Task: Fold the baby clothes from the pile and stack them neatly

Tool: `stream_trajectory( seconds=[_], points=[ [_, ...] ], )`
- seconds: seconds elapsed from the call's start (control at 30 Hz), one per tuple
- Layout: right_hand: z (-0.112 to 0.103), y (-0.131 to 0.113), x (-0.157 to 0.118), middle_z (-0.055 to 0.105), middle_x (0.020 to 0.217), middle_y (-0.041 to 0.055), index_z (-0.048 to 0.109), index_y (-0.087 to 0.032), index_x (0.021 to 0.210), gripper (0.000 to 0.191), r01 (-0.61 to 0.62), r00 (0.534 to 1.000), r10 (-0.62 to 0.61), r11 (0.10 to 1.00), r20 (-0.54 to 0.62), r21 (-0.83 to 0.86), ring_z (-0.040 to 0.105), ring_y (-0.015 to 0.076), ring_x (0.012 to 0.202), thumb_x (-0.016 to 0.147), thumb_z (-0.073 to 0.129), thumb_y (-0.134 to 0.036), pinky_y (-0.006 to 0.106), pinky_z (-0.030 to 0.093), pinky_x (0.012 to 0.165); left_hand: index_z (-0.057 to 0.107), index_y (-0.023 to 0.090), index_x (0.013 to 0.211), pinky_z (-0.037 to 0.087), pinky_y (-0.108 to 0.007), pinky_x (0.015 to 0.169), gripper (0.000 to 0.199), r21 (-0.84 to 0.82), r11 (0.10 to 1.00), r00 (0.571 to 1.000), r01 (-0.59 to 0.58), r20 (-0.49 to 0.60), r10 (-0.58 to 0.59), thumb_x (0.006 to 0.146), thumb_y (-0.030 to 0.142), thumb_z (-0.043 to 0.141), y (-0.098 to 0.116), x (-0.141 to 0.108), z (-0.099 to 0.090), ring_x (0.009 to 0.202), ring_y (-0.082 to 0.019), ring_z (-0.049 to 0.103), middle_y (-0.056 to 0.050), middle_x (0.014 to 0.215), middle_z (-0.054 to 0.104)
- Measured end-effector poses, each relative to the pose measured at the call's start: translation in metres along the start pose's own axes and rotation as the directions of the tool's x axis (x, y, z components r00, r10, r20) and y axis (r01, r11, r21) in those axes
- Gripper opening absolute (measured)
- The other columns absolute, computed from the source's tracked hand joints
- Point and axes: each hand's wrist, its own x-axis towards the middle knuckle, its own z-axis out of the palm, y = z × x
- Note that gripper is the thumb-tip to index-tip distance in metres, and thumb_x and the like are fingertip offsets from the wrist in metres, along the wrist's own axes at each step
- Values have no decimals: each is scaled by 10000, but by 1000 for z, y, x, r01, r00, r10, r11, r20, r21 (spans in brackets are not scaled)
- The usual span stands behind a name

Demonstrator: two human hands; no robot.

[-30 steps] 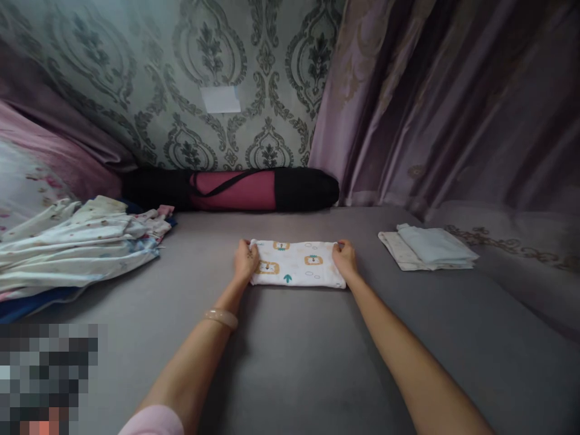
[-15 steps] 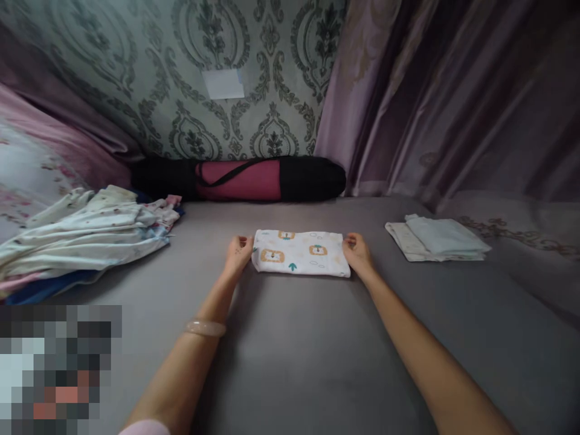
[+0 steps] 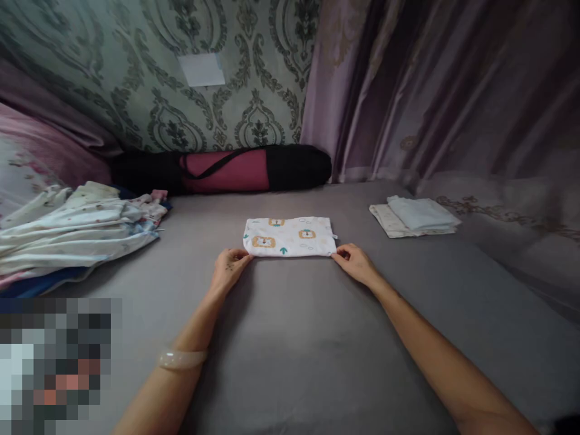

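Observation:
A white folded cloth (image 3: 294, 238) printed with orange lion faces and green leaves lies flat on the bed in front of me; its kind of garment cannot be made out. My left hand (image 3: 231, 266), with a pale bangle on the forearm, pinches its near left corner. At the near right corner, my right hand (image 3: 356, 263) has thumb and fingers closed on the edge. A small tag pokes out at the cloth's right side.
A heap of loose clothes (image 3: 86, 223) lies on the left. Folded clothes (image 3: 417, 216) are stacked on the right. Behind, a black and pink long bag (image 3: 226, 171) rests against the wall, beside a purple curtain (image 3: 357, 90). A grey sheet (image 3: 290, 338) covers the bed.
My hands have moved from the cloth's left and right sides to its near corners. The view has shifted slightly, and the cloth still lies folded.

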Motion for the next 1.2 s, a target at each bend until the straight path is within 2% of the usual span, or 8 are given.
stream_trajectory(
  seconds=[0.37,0.6,0.77,0.9,0.97,1.03,1.13,1.2],
  points=[
    [8,5,-2,600,881,43,654,-181,811,143,-2,997,4,1000,-72,31,561,150,759,804,575,-300,270,441,709,736,168,862,486,-313,775,337,-14,1000,999,14,-39,-14,731,453,615,-8,3,3,794,-191,578,-62,866,609],
    [5,15,3,575,864,46,617,-187,801,142,88,996,-89,996,-28,-27,554,171,790,826,532,-297,292,435,744,685,159,822,469,-326,809,218,143,982,993,-119,35,116,781,334,562,-23,10,-19,826,-190,547,-67,875,555],
    [1,15,4,574,869,47,613,-190,788,138,72,997,-71,996,16,-49,555,160,751,809,548,-310,284,447,725,672,174,822,471,-336,817,184,164,961,974,-221,84,210,784,304,548,-31,13,-22,847,-199,547,-78,896,567],
    [-7,12,5,609,880,57,623,-188,824,127,18,998,-13,996,55,-86,577,168,756,797,513,-246,291,467,735,649,178,870,483,-327,810,200,157,973,985,-171,18,170,764,198,481,-30,11,-19,835,-191,572,-73,899,601],
    [-10,5,10,640,906,81,636,-185,897,204,-22,1000,21,989,-11,-148,599,195,830,818,448,-207,320,471,800,628,184,963,490,-326,823,256,139,980,984,-143,-88,156,788,188,441,-26,9,-17,862,-192,587,-73,933,621],
    [-7,-8,18,651,1046,123,632,-172,1036,313,16,997,-32,980,-77,-201,593,223,991,860,374,-199,358,442,908,604,194,1055,485,-333,872,288,125,971,966,-203,-138,219,842,226,412,-19,6,-14,947,-200,593,-81,1010,634],
    [8,-36,35,501,1376,157,513,-130,1301,454,160,984,-174,953,-31,-258,427,253,1292,918,302,-252,422,317,1072,568,209,1180,434,-352,993,339,125,909,913,-397,-45,405,913,293,376,-10,1,-9,1130,-212,552,-96,1184,614],
    [22,-52,47,373,1485,158,404,-87,1403,530,190,981,-187,931,40,-312,284,271,1393,941,274,-310,451,213,1131,540,209,1255,364,-378,1077,379,142,855,866,-498,44,497,941,314,356,-6,-2,-6,1265,-218,470,-99,1305,566]
  ],
)
